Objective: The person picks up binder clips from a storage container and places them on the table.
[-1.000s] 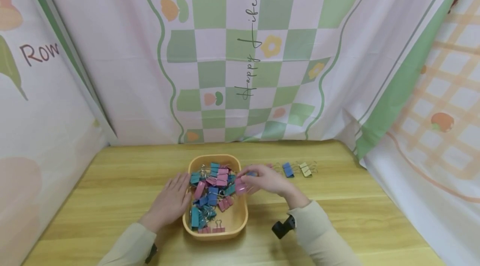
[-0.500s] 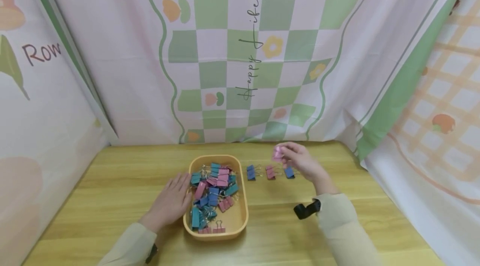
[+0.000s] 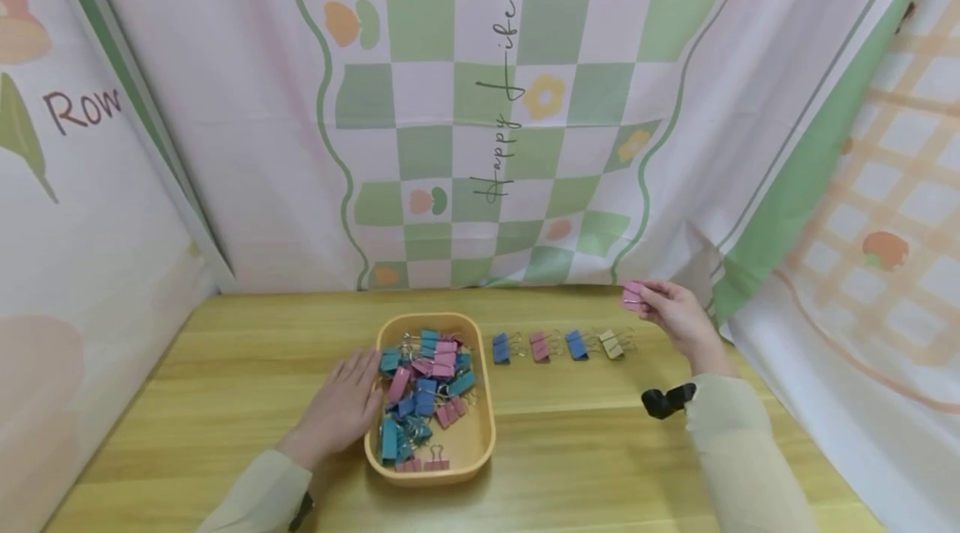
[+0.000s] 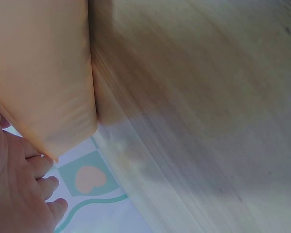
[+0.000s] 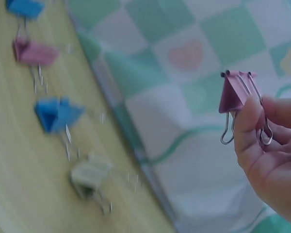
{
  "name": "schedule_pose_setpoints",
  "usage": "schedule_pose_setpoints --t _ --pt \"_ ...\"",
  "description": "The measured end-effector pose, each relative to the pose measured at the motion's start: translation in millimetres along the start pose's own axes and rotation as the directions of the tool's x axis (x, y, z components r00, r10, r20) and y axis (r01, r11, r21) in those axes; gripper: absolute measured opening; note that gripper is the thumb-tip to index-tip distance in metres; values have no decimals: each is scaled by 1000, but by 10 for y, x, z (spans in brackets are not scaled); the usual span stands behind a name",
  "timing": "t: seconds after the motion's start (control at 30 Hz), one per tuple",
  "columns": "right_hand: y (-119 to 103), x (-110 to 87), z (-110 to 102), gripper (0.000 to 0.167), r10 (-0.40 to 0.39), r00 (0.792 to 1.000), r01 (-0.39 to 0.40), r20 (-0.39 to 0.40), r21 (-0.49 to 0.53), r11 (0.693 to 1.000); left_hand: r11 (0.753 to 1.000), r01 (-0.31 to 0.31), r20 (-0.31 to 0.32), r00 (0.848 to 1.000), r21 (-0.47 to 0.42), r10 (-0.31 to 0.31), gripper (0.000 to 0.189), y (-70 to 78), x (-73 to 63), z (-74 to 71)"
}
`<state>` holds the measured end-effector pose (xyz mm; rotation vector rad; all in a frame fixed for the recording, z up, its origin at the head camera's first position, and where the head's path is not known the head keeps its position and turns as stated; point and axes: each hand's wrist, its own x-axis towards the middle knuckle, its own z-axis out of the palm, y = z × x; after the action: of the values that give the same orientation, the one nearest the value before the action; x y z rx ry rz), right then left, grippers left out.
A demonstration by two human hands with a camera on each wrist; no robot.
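Between thumb and fingers my right hand [image 3: 678, 318] pinches a pink binder clip [image 5: 234, 92], raised above the table's back right; its wire handles show in the right wrist view. Left of that hand, a row on the table holds a blue binder clip [image 3: 501, 348], a dark pink binder clip [image 3: 540, 347], another blue binder clip [image 3: 577, 344] and a pale yellow binder clip [image 3: 611, 344]. My left hand [image 3: 341, 405] rests with extended fingers against the left side of a yellow-orange tray [image 3: 480, 454]. Inside it lies a heap of teal, blue and pink binder clips [image 3: 426, 395].
The wooden table [image 3: 600, 450] ends at the back against a hanging curtain [image 3: 487, 124] with green checks. More curtain cloth [image 3: 832, 266] closes off the right side, near my right hand. A black wrist device [image 3: 667, 401] sits at my right sleeve.
My right hand has carried the pink binder clip from the tray, over the row, to its far right end. The pale yellow clip shows again. My left hand has stayed put.
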<state>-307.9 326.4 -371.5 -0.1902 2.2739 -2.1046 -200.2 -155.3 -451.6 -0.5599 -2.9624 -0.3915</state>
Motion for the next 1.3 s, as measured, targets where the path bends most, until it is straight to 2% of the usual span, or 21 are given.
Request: schedule_pose_setpoints --t 0.17,0.3,0.4,0.5,0.67,0.8,0.93,1.03,1.3 --pt "155 52 -228 50 34 995 -49 -95 -163 985 1000 6 5 1000 -4 -6 56 3 -7 -13" --pt "325 74 -319 45 52 981 -115 -188 -341 933 1000 8 7 1000 1 -8 56 5 -8 -21" --pt "462 72 -344 42 68 968 -164 -241 -408 898 1000 10 9 1000 -1 -10 56 7 -10 -23" --pt "588 56 -360 39 76 964 -187 -254 -448 875 1000 11 13 1000 -1 -11 56 7 -6 -16" --pt "784 53 -384 37 60 968 -184 -242 -530 828 1000 12 12 1000 7 -12 56 5 2 3" --pt "886 45 -368 36 99 967 -211 -236 -518 829 1000 10 9 1000 10 -10 55 6 -3 6" --pt "949 13 -358 37 154 957 -267 -248 -533 803 1000 8 8 1000 13 -8 55 11 -11 5" --pt "976 -8 -350 37 159 952 -282 -261 -552 785 1000 11 11 1000 15 -11 55 10 -14 10" --pt "981 -10 -326 36 145 945 -285 -292 -523 803 1000 9 1 1000 7 -9 55 -3 -13 16"
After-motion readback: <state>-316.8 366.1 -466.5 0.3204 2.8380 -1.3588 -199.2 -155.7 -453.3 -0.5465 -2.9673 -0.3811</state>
